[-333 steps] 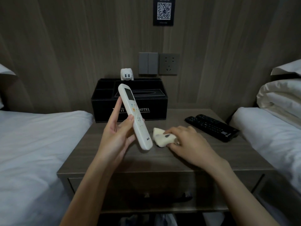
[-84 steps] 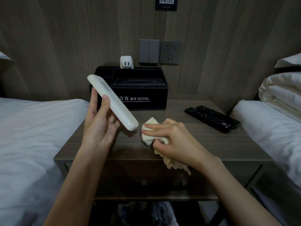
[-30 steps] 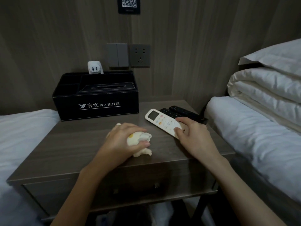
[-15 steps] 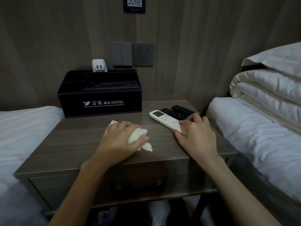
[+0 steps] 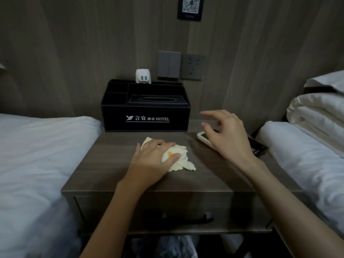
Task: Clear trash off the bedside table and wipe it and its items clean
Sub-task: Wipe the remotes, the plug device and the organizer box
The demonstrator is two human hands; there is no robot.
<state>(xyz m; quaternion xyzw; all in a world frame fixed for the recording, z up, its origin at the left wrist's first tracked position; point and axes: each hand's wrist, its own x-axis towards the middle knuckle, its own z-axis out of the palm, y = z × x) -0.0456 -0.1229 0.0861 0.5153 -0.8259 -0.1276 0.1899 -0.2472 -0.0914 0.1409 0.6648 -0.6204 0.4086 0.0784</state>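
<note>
Box [image 5: 145, 112] — behind cloth [image 5: 179, 160], long axis crosswise.
Cloth gripped by left hand [image 5: 149, 161]; right hand [image 5: 227, 135], spread empty, held near box's right end.

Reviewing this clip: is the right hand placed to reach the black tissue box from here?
Probably yes. The right hand hovers open over the white remote, close to the black tissue box, and nothing stands between them. The left hand, gripping the cloth, sits clear.

Our right hand [image 5: 226, 135] covers most of the white remote [image 5: 202, 137] and the black remote [image 5: 257, 147] beside it; our left hand [image 5: 150, 161] hides part of the cloth [image 5: 181, 159]. The top edge cuts the wall sign [image 5: 189, 8].
</note>
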